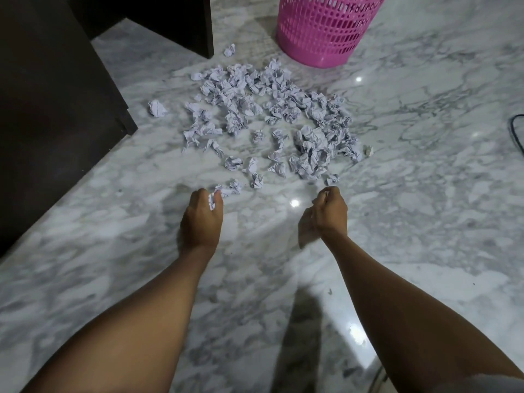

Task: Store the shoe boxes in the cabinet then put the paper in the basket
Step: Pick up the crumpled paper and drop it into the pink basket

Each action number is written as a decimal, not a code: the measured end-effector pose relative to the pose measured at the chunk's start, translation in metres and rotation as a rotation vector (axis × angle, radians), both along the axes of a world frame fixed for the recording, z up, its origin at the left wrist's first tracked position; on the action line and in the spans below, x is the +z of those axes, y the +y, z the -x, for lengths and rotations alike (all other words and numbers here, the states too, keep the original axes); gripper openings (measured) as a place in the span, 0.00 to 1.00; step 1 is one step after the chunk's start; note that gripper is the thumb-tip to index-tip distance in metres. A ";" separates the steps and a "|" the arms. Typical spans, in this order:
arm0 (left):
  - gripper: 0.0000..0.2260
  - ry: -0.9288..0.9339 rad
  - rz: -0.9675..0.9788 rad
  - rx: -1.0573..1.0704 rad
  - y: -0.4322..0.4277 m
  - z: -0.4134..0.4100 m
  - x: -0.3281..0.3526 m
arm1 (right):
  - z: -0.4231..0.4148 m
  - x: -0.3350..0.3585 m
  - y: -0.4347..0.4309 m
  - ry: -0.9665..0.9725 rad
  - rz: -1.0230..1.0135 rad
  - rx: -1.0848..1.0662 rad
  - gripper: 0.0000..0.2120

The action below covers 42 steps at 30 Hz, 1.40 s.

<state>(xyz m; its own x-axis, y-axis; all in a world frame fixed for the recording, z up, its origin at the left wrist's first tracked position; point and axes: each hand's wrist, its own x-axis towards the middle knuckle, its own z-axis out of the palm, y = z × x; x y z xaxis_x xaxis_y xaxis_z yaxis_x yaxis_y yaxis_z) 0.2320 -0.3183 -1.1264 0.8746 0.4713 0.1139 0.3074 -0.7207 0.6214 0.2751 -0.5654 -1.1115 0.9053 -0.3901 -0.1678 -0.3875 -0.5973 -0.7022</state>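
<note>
Several crumpled white paper balls (272,114) lie scattered over the marble floor in the middle of the view. A pink plastic basket (320,32) stands upright just beyond the pile, at the top. My left hand (202,217) is low over the floor at the near edge of the pile, fingers closed on a crumpled paper (212,201). My right hand (329,214) hovers to the right with its fingers curled together; a scrap of paper may sit in them, but I cannot make it out. No shoe boxes are visible.
A dark brown cabinet (48,109) fills the left side, its corner reaching toward the pile. A second dark panel (170,21) stands at the top centre. A black cable (514,131) curves at the right edge. Grey-veined marble floor (411,194) spreads all around.
</note>
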 end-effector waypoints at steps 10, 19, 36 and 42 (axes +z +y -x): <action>0.10 -0.122 -0.230 -0.100 -0.020 -0.038 0.011 | -0.038 0.034 0.009 -0.020 0.190 -0.031 0.12; 0.25 -0.013 -0.251 -0.138 -0.038 -0.053 -0.013 | -0.055 0.010 -0.014 -0.116 0.283 0.099 0.13; 0.31 0.046 -0.274 -0.418 -0.064 -0.105 -0.018 | -0.113 -0.020 -0.018 -0.256 0.398 0.681 0.34; 0.25 -0.104 -0.244 -0.431 -0.075 -0.116 -0.014 | -0.117 -0.027 -0.022 -0.392 0.472 0.670 0.32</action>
